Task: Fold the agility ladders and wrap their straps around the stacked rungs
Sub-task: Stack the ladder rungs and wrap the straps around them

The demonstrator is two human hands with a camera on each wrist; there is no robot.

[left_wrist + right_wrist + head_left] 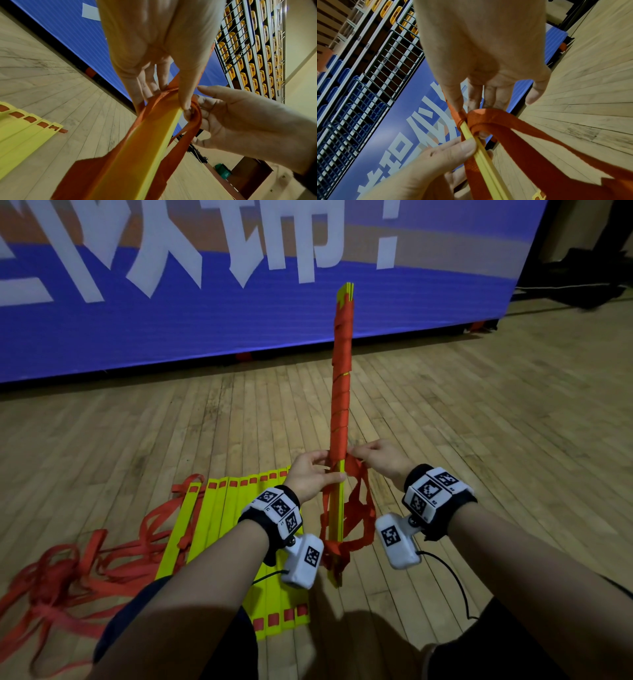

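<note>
Stacked rungs (340, 405), upright over the floor (479, 422), upper length strap-wound; left hand (310, 475) grips the stack, right hand (376, 458) pinches the red strap (359, 505). Fingertips hidden behind webbing. Second ladder (219, 529) lies partly beneath the forearms.

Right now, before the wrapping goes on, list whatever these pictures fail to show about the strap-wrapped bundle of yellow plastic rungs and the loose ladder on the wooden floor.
- Number of rungs in the strap-wrapped bundle of yellow plastic rungs: hidden under red strap, all views.
- Loose red strap loops: their free end is lost in the tangle, head view.
- Left hand fingertips: behind the bundle, head view.
- Right hand fingertips: covered by strap, right wrist view.
- Flat yellow ladder: partly behind the left forearm, head view.
</note>
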